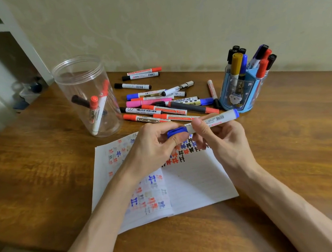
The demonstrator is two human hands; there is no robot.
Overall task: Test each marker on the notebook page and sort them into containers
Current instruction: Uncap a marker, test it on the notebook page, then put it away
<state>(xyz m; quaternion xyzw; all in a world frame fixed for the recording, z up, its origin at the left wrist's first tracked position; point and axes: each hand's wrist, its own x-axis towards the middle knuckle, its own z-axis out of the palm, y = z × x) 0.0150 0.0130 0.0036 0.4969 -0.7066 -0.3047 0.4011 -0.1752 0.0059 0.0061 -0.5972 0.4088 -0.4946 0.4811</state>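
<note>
Blue marker [212,120] held level above the open notebook [198,180], which lies toward the table's [42,171] front edge. The left hand [153,148] grips its cap [176,132] and the right hand [222,138] pinches the white barrel; the cap appears seated. Loose markers [164,103] lie toward the far edge, between a clear jar [89,97] and a blue pen holder [238,94].

a red-capped marker [142,118] in the pile reads "whiteboard".
</note>
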